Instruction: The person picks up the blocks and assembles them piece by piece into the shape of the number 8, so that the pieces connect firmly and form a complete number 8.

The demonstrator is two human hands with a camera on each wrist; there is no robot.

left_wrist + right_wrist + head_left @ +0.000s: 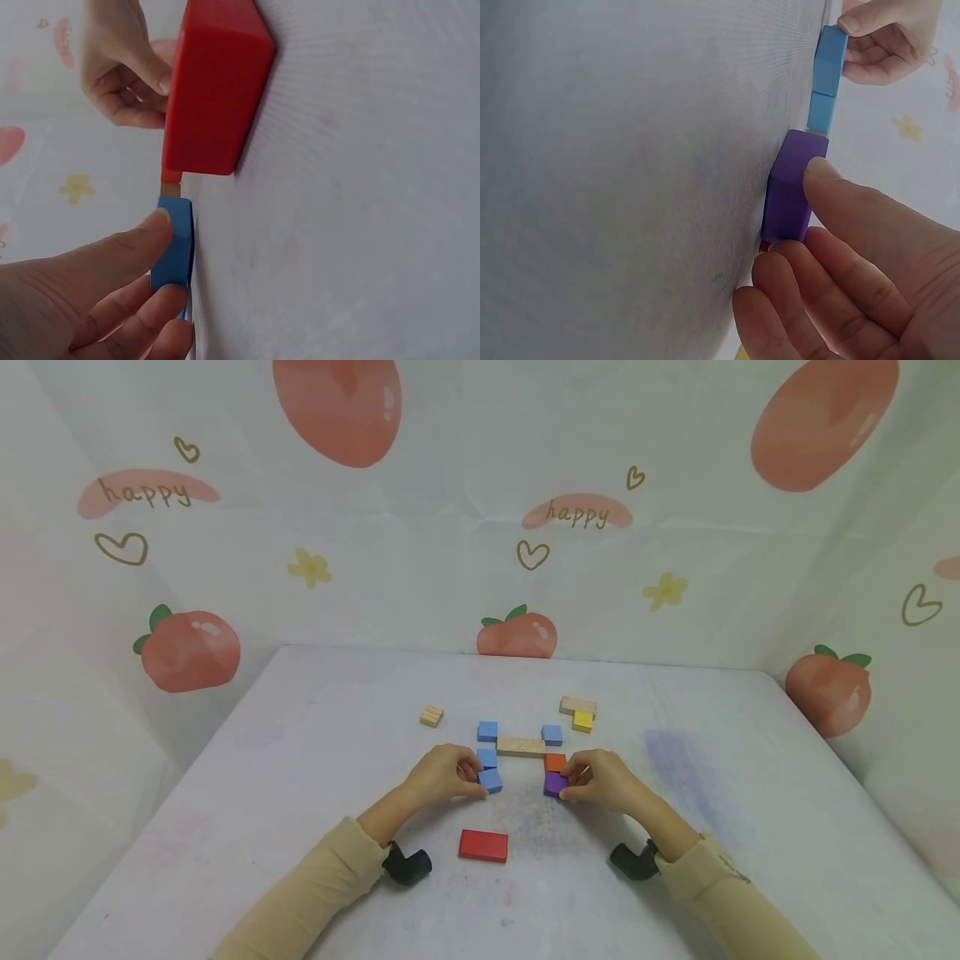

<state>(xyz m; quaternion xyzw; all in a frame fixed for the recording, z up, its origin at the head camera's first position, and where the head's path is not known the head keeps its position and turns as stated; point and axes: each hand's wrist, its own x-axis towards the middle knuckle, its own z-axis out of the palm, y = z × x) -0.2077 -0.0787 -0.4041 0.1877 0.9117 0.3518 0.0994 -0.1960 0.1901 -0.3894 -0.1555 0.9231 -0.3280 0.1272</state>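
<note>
In the head view my left hand (448, 774) pinches a blue block (491, 781) at the near end of the left column. Another blue block (487, 758) lies just beyond it, and a third blue block (487, 732) farther back. My right hand (602, 781) holds a purple block (555, 785) between thumb and fingers, directly in front of an orange block (555, 762). A long plain wooden block (521, 747) spans between the two columns, with a further blue block (552, 735) behind its right end. The wrist views show each thumb (154, 225) on its block's near side.
A red rectangular block (483, 846) lies nearer me, between the forearms. Toward the back are a small striped wooden block (431, 717), a plain wooden block (578, 705) and a yellow block (582, 722). A patterned cloth (420, 568) hangs behind the white table (345, 693).
</note>
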